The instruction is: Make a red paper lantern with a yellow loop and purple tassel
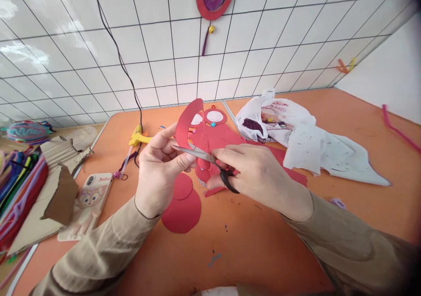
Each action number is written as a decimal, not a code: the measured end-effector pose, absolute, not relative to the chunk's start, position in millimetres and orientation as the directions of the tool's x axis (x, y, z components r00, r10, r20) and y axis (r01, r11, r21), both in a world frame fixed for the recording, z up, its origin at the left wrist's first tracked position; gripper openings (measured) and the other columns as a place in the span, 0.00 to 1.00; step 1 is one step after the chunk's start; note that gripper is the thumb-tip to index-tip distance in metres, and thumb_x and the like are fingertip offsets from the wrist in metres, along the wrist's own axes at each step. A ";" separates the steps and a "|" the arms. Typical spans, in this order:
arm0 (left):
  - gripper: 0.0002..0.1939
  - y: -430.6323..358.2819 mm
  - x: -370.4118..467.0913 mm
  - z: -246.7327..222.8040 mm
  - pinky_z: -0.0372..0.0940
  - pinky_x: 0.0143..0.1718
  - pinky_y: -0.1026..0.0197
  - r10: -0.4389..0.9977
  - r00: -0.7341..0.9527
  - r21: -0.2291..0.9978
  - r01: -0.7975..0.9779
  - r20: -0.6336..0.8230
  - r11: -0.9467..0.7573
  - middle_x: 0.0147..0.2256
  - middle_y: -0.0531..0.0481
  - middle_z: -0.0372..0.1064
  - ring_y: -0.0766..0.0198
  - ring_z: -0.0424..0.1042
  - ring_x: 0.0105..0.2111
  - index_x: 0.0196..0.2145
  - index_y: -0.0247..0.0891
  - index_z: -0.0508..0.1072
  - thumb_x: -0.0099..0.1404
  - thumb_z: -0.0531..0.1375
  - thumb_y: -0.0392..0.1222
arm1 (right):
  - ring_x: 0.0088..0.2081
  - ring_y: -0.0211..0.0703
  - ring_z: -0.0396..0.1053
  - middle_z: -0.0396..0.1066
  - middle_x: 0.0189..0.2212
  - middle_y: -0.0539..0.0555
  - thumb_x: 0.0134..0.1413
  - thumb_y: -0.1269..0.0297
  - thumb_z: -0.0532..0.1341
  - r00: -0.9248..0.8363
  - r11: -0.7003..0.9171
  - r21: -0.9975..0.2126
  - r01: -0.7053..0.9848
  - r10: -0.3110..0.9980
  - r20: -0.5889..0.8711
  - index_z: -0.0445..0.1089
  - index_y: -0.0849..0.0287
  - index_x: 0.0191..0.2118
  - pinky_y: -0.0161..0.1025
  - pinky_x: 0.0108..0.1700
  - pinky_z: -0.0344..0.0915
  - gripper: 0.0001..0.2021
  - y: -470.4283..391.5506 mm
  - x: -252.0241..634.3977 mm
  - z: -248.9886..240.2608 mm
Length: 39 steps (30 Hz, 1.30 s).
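Nearer the person than both hands, between the forearms, a broad stretch of orange table (pixel 256 252) gives a low passage with only small scraps (pixel 215 259) on it, bounded by red paper discs (pixel 181 217) just below the left hand (pixel 158 169). Leftward of that hand, a phone (pixel 94 204) and torn cardboard (pixel 61 195) crowd the way, while a yellow glue gun (pixel 140 137) blocks the area just beyond it. Red paper (pixel 226 136) lies beyond and beneath the right hand (pixel 259 173), with a plastic bag (pixel 292 112) farther out to its right.
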<state>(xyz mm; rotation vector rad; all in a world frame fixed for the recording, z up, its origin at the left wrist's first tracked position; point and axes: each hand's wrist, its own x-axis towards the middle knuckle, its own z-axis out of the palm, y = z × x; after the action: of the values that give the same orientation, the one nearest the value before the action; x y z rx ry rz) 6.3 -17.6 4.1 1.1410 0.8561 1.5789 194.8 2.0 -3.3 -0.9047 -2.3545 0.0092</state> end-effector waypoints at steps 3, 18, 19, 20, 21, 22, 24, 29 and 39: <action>0.15 -17.9 6.1 3.5 0.71 0.26 0.66 0.954 -0.096 0.907 -0.297 0.284 -0.299 0.26 0.54 0.77 0.68 0.74 0.24 0.37 0.40 0.79 0.51 0.73 0.36 | 0.21 0.33 0.53 0.59 0.18 0.46 0.61 0.54 0.60 -0.576 0.760 -0.212 0.614 0.615 0.539 0.71 0.59 0.31 0.34 0.24 0.46 0.13 2.5 195.6 -3.0; 0.16 -0.6 -7.5 7.9 0.61 0.20 0.72 0.988 -0.148 0.908 -0.406 0.046 -0.104 0.24 0.55 0.71 0.73 0.70 0.22 0.35 0.34 0.77 0.46 0.72 0.34 | 0.21 0.33 0.50 0.54 0.18 0.44 0.56 0.53 0.64 -0.462 0.619 -0.300 0.726 0.762 0.454 0.59 0.57 0.25 0.34 0.22 0.49 0.18 12.2 210.8 12.2; 0.15 0.1 -7.3 7.2 0.62 0.20 0.72 0.990 -0.141 0.895 -0.439 0.019 -0.080 0.24 0.55 0.71 0.73 0.70 0.22 0.32 0.34 0.76 0.45 0.73 0.34 | 0.20 0.33 0.49 0.52 0.17 0.44 0.57 0.52 0.63 -0.434 0.610 -0.314 0.727 0.764 0.477 0.58 0.57 0.24 0.34 0.22 0.49 0.19 12.7 211.3 13.2; 0.14 0.4 -7.0 6.6 0.62 0.20 0.72 0.991 -0.133 0.881 -0.468 -0.001 -0.062 0.23 0.56 0.70 0.73 0.70 0.22 0.30 0.34 0.75 0.45 0.73 0.34 | 0.20 0.34 0.49 0.52 0.17 0.44 0.58 0.51 0.62 -0.410 0.608 -0.327 0.724 0.760 0.505 0.57 0.56 0.24 0.34 0.23 0.50 0.20 13.0 211.7 14.2; 0.14 0.5 -6.6 6.0 0.62 0.21 0.72 0.992 -0.127 0.869 -0.492 -0.013 -0.052 0.23 0.56 0.69 0.73 0.71 0.22 0.29 0.34 0.74 0.44 0.73 0.34 | 0.20 0.34 0.50 0.52 0.17 0.45 0.59 0.51 0.61 -0.392 0.613 -0.340 0.713 0.751 0.532 0.57 0.56 0.24 0.34 0.23 0.51 0.20 13.1 212.1 15.2; 0.14 0.3 -6.0 5.5 0.62 0.21 0.72 0.992 -0.125 0.859 -0.510 -0.016 -0.050 0.23 0.57 0.69 0.73 0.71 0.22 0.28 0.34 0.73 0.44 0.73 0.34 | 0.20 0.34 0.51 0.54 0.17 0.45 0.59 0.51 0.61 -0.383 0.623 -0.355 0.698 0.742 0.550 0.58 0.56 0.24 0.34 0.23 0.51 0.19 12.8 212.6 16.2; 0.15 -0.8 -4.9 4.7 0.63 0.21 0.72 0.991 -0.131 0.847 -0.526 0.001 -0.071 0.24 0.56 0.70 0.73 0.71 0.22 0.28 0.35 0.72 0.44 0.73 0.34 | 0.21 0.35 0.54 0.57 0.17 0.46 0.58 0.51 0.62 -0.382 0.638 -0.393 0.663 0.739 0.555 0.61 0.56 0.25 0.35 0.24 0.53 0.18 11.4 213.5 18.2; 0.17 -6.2 -2.2 6.7 0.64 0.24 0.71 0.974 -0.191 0.859 -0.473 0.119 -0.197 0.24 0.57 0.72 0.71 0.73 0.24 0.31 0.37 0.72 0.45 0.73 0.35 | 0.21 0.36 0.57 0.61 0.19 0.47 0.56 0.53 0.64 -0.475 0.662 -0.456 0.595 0.747 0.465 0.66 0.57 0.27 0.34 0.23 0.54 0.14 4.4 213.8 20.8; 0.17 -16.8 -2.3 14.2 0.64 0.24 0.68 0.932 -0.269 0.854 -0.396 0.241 -0.336 0.24 0.56 0.72 0.69 0.73 0.24 0.33 0.36 0.73 0.46 0.72 0.35 | 0.22 0.33 0.45 0.48 0.18 0.43 0.49 0.59 0.68 -0.566 0.680 -0.259 0.685 0.722 0.398 0.50 0.57 0.23 0.33 0.23 0.45 0.23 -1.1 208.1 18.0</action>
<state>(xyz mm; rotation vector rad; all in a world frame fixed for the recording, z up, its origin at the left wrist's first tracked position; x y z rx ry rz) -2.3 -16.8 14.2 0.9576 0.8459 1.7665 208.1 -1.1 18.0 -1.0878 -2.4167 0.1026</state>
